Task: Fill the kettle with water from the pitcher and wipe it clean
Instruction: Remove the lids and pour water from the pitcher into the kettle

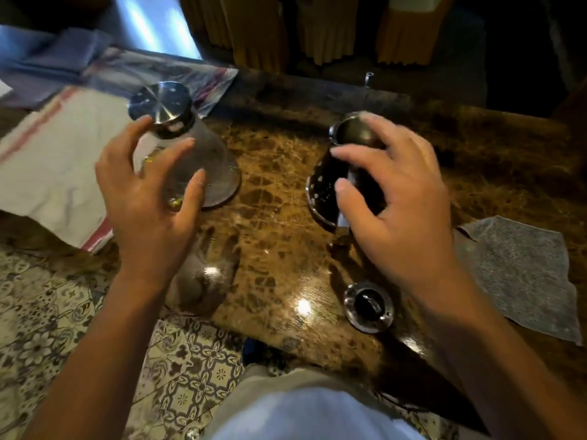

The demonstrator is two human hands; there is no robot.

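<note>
A clear glass pitcher (212, 154) with a shiny metal cap (160, 103) stands on the brown marble table (273, 217) at the left. My left hand (149, 201) is spread in front of it, thumb by the neck and fingers straight over the glass, not curled round it. To the right stands a dark metal kettle (325, 185) with its top open. Over its near side hovers my right hand (394, 204), fingers spread and holding nothing. The kettle's lid (368, 308) lies on the table nearer to me. A grey wiping cloth (521, 274) lies flat at the right.
A white towel with red stripes (54, 160) hangs over the table's left end, with blue cloths (47, 55) behind it. The table's near edge runs diagonally above a patterned tile floor (47, 312). Yellow draped fabric (254, 27) hangs behind the table.
</note>
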